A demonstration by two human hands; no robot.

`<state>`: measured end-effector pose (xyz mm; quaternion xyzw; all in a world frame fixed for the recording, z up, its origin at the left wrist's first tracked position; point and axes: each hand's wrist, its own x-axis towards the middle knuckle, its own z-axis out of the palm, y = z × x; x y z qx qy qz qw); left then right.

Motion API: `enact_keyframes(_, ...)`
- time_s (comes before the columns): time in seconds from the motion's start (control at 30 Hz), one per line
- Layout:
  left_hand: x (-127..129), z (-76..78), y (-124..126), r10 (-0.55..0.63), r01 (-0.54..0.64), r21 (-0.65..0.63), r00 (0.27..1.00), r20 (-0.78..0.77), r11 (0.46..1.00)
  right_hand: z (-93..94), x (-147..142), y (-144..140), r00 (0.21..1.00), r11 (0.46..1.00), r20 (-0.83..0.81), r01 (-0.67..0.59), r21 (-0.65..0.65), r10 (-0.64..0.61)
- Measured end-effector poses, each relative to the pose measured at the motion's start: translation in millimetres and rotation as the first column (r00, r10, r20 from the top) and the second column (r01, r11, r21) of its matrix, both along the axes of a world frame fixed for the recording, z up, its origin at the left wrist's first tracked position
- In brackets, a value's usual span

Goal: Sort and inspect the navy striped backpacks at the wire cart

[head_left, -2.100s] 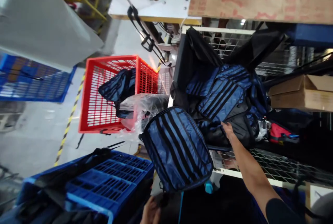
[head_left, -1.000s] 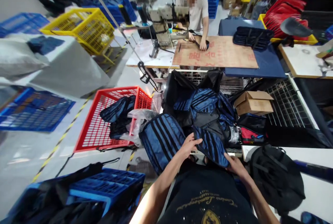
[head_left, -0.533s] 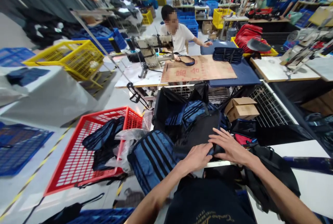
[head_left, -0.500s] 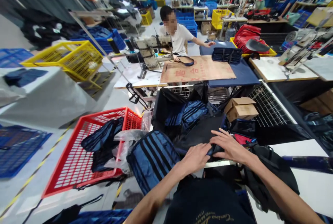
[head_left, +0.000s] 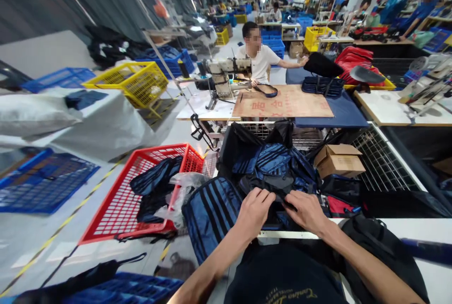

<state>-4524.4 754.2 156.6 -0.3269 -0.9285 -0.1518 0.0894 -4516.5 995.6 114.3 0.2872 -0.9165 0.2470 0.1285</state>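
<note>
My left hand (head_left: 253,211) and my right hand (head_left: 306,210) press side by side on a dark piece of black and blue bag fabric (head_left: 278,195) at the near edge of a wire rack (head_left: 383,168). Both hands grip its folds. Behind them lies a heap of blue bag panels with black stripes (head_left: 273,164). A finished blue striped backpack (head_left: 211,212) hangs at the rack's left corner, just left of my left hand.
A red crate (head_left: 118,205) with a striped bag and clear plastic stands on the floor left. A cardboard box (head_left: 339,159) and a black backpack (head_left: 383,250) sit to the right. A person works at a sewing machine (head_left: 226,69) beyond the rack. Blue and yellow crates stand left.
My right hand pulled a striped panel from the heap toward me, my left hand joined it, and both now bunch the dark fabric closer. The view rose from the floor to the room.
</note>
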Motion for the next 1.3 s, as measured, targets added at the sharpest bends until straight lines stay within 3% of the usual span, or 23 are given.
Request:
enact_keyframes(0.1, -14.2, 12.4, -1.2, 0.099, -0.094, 0.055, 0.990, -0.102, 0.994, 10.0, -9.8, 2.8, 0.956, 0.995, -0.283, 0.091, 0.050, -0.073)
enact_keyframes(0.2, -22.8, 29.5, -11.2, 0.069, -0.074, 0.134, 0.997, 0.041, 0.988, 23.1, -19.1, 12.3, 0.925, 0.994, -0.373, 0.093, 0.060, -0.064)
enact_keyframes(0.3, -17.7, 33.8, -17.6, -0.033, 0.026, 0.098, 0.997, 0.067, 0.995, 27.7, -21.6, 17.7, 0.953, 0.998, -0.299, 0.060, 0.020, -0.051)
enact_keyframes(0.4, -7.1, 28.6, -9.6, -0.040, 0.038, -0.026, 0.994, -0.101, 0.999, 24.0, -17.9, 16.4, 0.990, 0.989, -0.132, 0.023, -0.146, -0.042)
enact_keyframes(0.5, -2.5, 31.6, 6.1, -0.128, 0.104, -0.101, 0.953, -0.275, 0.989, 20.4, -11.0, 12.2, 0.999, 0.961, -0.049, -0.013, -0.276, -0.001)
enact_keyframes(0.63, -9.3, 50.4, 15.1, -0.184, 0.178, -0.053, 0.889, -0.419, 0.983, 24.5, -1.0, 4.4, 0.991, 0.969, -0.135, -0.024, -0.244, -0.009)
enact_keyframes(0.77, -21.2, 60.5, 5.7, -0.036, 0.075, 0.070, 0.893, -0.449, 0.995, 34.1, 4.4, -1.2, 0.951, 0.959, -0.259, 0.097, -0.265, -0.168)
enact_keyframes(0.83, -24.6, 61.6, -3.3, 0.052, -0.006, 0.151, 0.951, -0.306, 0.989, 37.8, 3.8, 2.6, 0.932, 0.954, -0.288, 0.141, -0.265, -0.218)
enact_keyframes(0.9, -22.9, 63.2, -14.5, 0.103, -0.100, 0.257, 0.995, -0.001, 0.961, 40.7, 1.2, 12.9, 0.917, 0.943, -0.299, 0.180, -0.279, -0.264)
enact_keyframes(0.93, -19.3, 64.5, -20.5, 0.094, -0.152, 0.306, 0.976, 0.195, 0.940, 42.2, -0.8, 20.1, 0.906, 0.934, -0.304, 0.204, -0.293, -0.293)
enact_keyframes(0.97, -13.7, 66.1, -26.4, 0.053, -0.202, 0.346, 0.917, 0.395, 0.916, 43.9, -3.1, 28.2, 0.894, 0.923, -0.308, 0.230, -0.310, -0.326)
enact_keyframes(1.03, 2.2, 68.9, -36.5, -0.109, -0.273, 0.400, 0.694, 0.712, 0.875, 48.4, -8.0, 44.6, 0.867, 0.900, -0.320, 0.273, -0.339, -0.383)
enact_keyframes(1.1, 19.8, 69.4, -43.1, -0.291, -0.295, 0.452, 0.458, 0.840, 0.842, 54.2, -12.3, 57.9, 0.853, 0.890, -0.329, 0.287, -0.355, -0.406)
enact_keyframes(1.13, 26.7, 68.5, -45.6, -0.340, -0.307, 0.474, 0.400, 0.851, 0.825, 57.2, -13.9, 62.6, 0.851, 0.888, -0.330, 0.289, -0.358, -0.410)
enact_keyframes(1.17, 31.0, 66.7, -48.0, -0.347, -0.322, 0.482, 0.396, 0.850, 0.815, 60.2, -15.1, 65.6, 0.849, 0.888, -0.330, 0.293, -0.355, -0.413)
enact_keyframes(1.2, 31.7, 64.0, -50.9, -0.308, -0.333, 0.474, 0.443, 0.842, 0.815, 63.0, -15.6, 67.1, 0.847, 0.888, -0.331, 0.300, -0.350, -0.416)
enact_keyframes(1.27, 21.5, 56.7, -59.4, -0.116, -0.347, 0.429, 0.650, 0.751, 0.834, 67.2, -14.7, 65.4, 0.846, 0.894, -0.337, 0.305, -0.329, -0.413)
enact_keyframes(1.3, 11.2, 52.3, -65.6, 0.007, -0.342, 0.407, 0.773, 0.634, 0.847, 68.4, -13.2, 62.3, 0.852, 0.904, -0.346, 0.291, -0.312, -0.394)
